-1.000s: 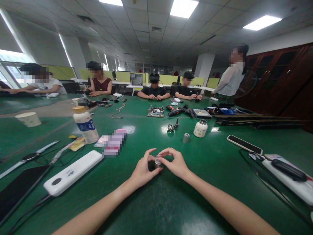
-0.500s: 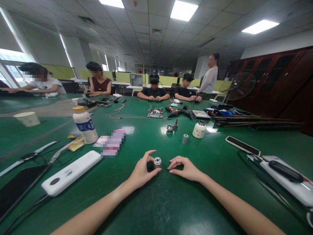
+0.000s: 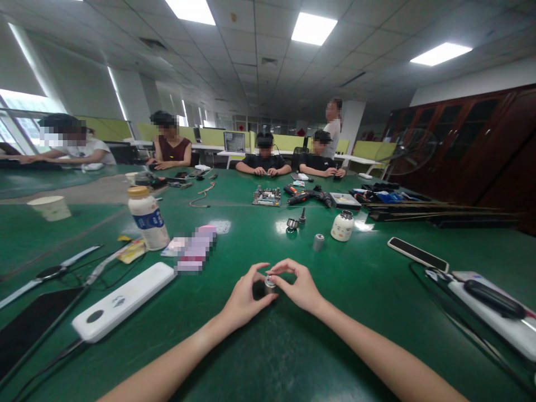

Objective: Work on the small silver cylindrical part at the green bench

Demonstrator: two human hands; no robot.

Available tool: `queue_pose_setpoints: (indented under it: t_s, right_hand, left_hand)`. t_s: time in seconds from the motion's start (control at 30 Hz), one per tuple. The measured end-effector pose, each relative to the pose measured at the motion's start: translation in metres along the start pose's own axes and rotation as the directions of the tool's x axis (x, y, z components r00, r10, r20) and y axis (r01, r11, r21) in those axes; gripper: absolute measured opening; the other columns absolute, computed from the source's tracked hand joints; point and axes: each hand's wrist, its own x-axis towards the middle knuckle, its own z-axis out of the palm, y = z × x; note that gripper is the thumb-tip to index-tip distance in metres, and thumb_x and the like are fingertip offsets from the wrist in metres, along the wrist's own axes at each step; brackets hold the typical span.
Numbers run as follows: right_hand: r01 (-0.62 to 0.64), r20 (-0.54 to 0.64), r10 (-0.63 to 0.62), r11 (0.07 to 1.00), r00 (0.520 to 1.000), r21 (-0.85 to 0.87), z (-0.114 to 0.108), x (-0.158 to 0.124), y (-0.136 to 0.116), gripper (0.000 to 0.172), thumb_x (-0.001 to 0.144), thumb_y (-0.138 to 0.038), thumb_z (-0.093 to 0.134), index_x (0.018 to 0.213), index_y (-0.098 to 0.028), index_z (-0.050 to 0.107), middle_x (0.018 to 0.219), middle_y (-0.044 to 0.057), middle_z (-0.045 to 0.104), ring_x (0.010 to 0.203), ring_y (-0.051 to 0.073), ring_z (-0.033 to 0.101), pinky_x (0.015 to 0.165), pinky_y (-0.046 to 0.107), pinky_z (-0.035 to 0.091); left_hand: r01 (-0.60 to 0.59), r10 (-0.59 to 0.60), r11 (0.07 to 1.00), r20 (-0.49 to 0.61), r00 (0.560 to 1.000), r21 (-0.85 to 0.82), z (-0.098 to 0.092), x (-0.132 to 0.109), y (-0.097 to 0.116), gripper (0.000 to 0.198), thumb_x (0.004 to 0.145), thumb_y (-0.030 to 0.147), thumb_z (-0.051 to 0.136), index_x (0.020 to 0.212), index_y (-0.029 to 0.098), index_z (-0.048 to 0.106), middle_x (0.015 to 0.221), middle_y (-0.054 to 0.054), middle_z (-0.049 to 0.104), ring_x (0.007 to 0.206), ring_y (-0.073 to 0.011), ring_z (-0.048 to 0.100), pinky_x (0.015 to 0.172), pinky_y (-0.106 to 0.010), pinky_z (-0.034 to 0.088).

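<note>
A small silver metal cylinder (image 3: 270, 285) stands upright on the green table close in front of me. My left hand (image 3: 243, 297) curves around it from the left, thumb at the near side of its base and fingers behind. From the right, my right hand (image 3: 300, 286) has its thumb and fingers closed at the cylinder's top rim, partly covering the top face. A second, similar metal cylinder (image 3: 318, 242) stands farther off to the right, apart from both hands. Beside it is a white jar-like container with a face pattern (image 3: 342, 226).
A white power strip (image 3: 125, 301), a bottle (image 3: 148, 220) and a paper cup (image 3: 50, 207) are at left. Farther back lie a circuit board (image 3: 267, 195) and power drills (image 3: 307, 195). A phone (image 3: 417, 254) lies at right. Other people sit across the table.
My right hand has moved left, closing from a spot beside the cylinder onto its top. My left hand stays around the cylinder. The standing person in the background has moved left.
</note>
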Motion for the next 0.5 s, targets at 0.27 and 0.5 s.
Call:
queue_pose_setpoints:
  t_s: [0.27,0.5]
  right_hand:
    - [-0.027,-0.189,0.016,0.998,0.982,-0.055,-0.001,-0.002,0.007,0.025,0.073,-0.037,0.073,0.078,-0.018,0.058,0.068,0.000,0.065,0.066,0.016,0.064,0.068,0.030,0.051]
    - [-0.020,0.081,0.018,1.000,0.997,0.019,-0.006,-0.014,0.022,0.029,0.086,-0.028,0.058,0.113,-0.020,0.053,0.108,0.007,0.065,0.097,0.018,0.062,0.090,0.035,0.047]
  left_hand:
    - [0.020,-0.020,0.998,0.000,1.000,0.063,0.002,0.000,-0.006,0.059,0.075,0.029,0.070,0.126,0.022,0.042,0.095,-0.003,0.070,0.095,-0.0228,0.065,0.091,-0.039,0.044]
    - [-0.094,0.101,0.987,-0.048,0.994,0.130,-0.011,0.002,0.005,0.038,0.083,0.035,0.063,0.120,0.026,0.056,0.123,-0.007,0.059,0.116,-0.0246,0.051,0.100,-0.043,0.038]
